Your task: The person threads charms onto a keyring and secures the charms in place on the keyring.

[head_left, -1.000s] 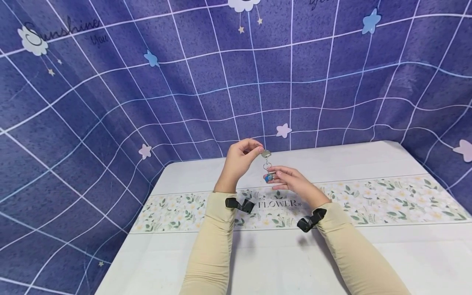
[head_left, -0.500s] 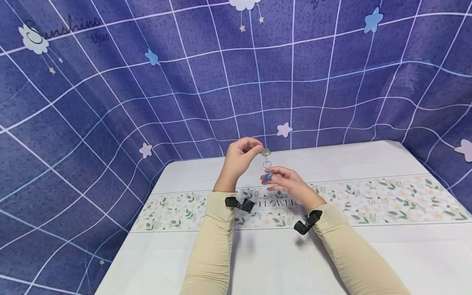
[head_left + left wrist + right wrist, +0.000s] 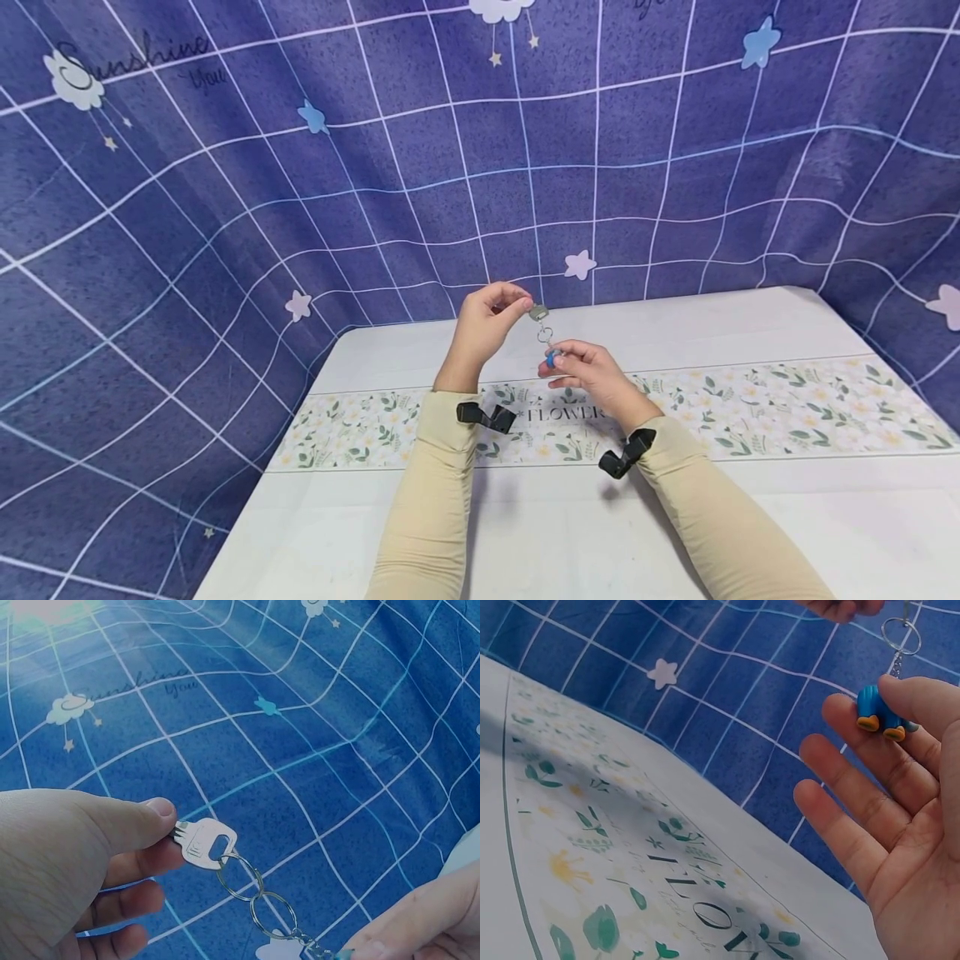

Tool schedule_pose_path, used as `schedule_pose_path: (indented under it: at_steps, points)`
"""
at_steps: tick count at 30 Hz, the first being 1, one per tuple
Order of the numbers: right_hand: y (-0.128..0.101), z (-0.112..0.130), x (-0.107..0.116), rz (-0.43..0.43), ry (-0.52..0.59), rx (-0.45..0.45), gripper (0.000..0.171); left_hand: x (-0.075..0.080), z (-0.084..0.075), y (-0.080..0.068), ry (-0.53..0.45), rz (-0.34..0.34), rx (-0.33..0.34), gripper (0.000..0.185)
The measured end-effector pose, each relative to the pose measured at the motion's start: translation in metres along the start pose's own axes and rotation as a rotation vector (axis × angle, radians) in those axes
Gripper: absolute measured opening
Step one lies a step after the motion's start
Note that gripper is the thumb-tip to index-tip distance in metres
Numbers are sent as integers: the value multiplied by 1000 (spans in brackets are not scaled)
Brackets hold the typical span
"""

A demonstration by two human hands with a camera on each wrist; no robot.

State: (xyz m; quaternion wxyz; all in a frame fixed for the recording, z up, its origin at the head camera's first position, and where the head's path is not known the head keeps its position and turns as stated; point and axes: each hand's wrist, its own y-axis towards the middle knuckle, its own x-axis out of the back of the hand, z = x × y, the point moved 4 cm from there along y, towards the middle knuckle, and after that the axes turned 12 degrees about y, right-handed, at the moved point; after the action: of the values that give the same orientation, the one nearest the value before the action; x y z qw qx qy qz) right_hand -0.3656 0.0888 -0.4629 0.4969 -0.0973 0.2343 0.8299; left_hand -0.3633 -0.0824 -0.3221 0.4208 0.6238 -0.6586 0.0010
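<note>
Right now the whole matter hangs between the two hands, above the far half of the white table [image 3: 750, 325] and in front of the blue checked backdrop [image 3: 225, 208]. The left hand [image 3: 483, 327] is up and slightly farther from the body, its thumb and forefinger pinching the blade of a silver key [image 3: 204, 841] so that the key's bow points toward the other hand. From the bow two linked rings [image 3: 255, 896] and a short chain run down and to the right to a small blue charm [image 3: 879, 714], which the right hand [image 3: 592, 373] pinches between thumb and forefinger, its other fingers spread loose and straight. So the keychain's long axis slopes from upper left to lower right, pulled nearly taut, with one end in each hand; neither hand is nearer, since each holds its own end. The key end sits higher than the charm end. Below the hands, well apart from them, a flowered strip [image 3: 787, 400] runs across the table.
</note>
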Motion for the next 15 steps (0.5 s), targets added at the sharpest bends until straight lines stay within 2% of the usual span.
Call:
schedule_pose_path:
  at_steps: [7, 10, 15]
  points:
    - [-1, 2, 7, -20, -27, 8, 19, 4, 9, -1, 13, -30, 24, 10]
    - [-1, 3, 10, -35, -13, 9, 26, 6, 14, -2, 22, -43, 59, 9]
    - [-1, 8, 16, -66, -8, 18, 26, 8, 21, -4, 26, -33, 128, 11]
